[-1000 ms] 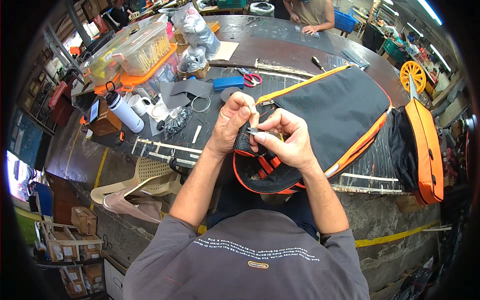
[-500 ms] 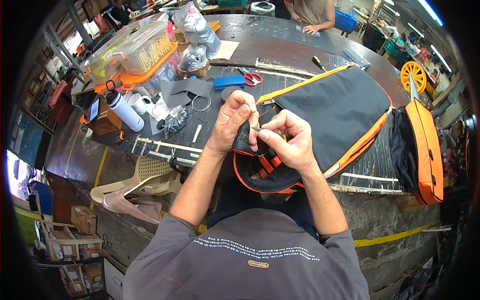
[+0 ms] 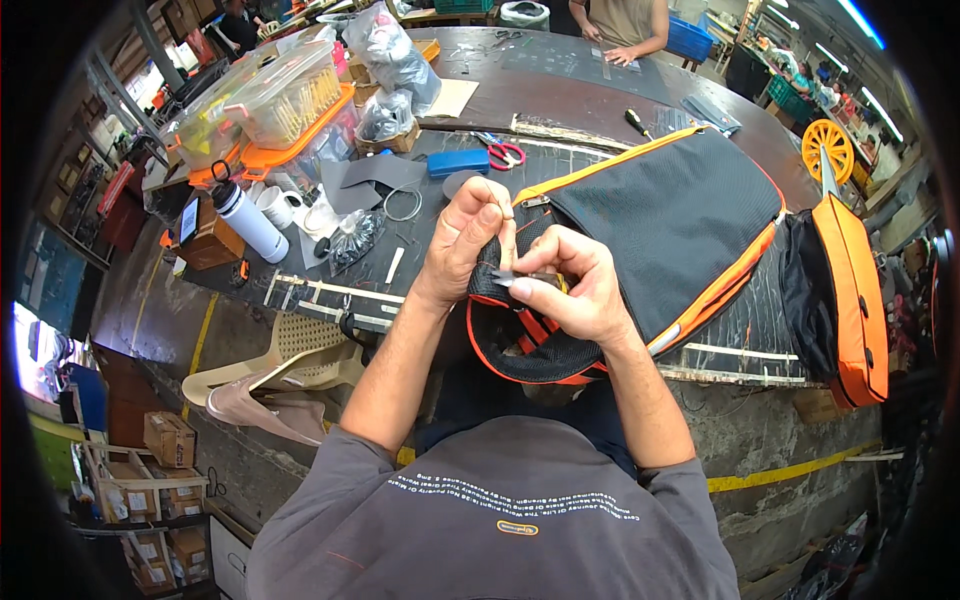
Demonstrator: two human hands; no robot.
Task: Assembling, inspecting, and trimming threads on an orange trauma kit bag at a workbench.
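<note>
A black bag with orange trim and zipper (image 3: 660, 225) lies on the dark worktable (image 3: 560, 75), its near end hanging over the front edge. My left hand (image 3: 466, 235) pinches the bag's black mesh edge near the zipper end. My right hand (image 3: 578, 288) is closed on a small metal snipping tool (image 3: 520, 279) whose tip points left toward the fabric held by the left hand. Both hands are close together over the bag's near corner.
A second black and orange bag (image 3: 845, 290) lies at the right. Red-handled scissors (image 3: 503, 153), a blue case (image 3: 458, 162), a white bottle (image 3: 248, 220), clear bins on an orange lid (image 3: 265, 100) and plastic bags sit behind. Another person's hands (image 3: 625, 52) work at the far side. A beige chair (image 3: 290, 365) stands lower left.
Both hands stay on the bag's near corner. The left hand has lifted the fabric edge slightly, and the right hand has shifted the tool a little.
</note>
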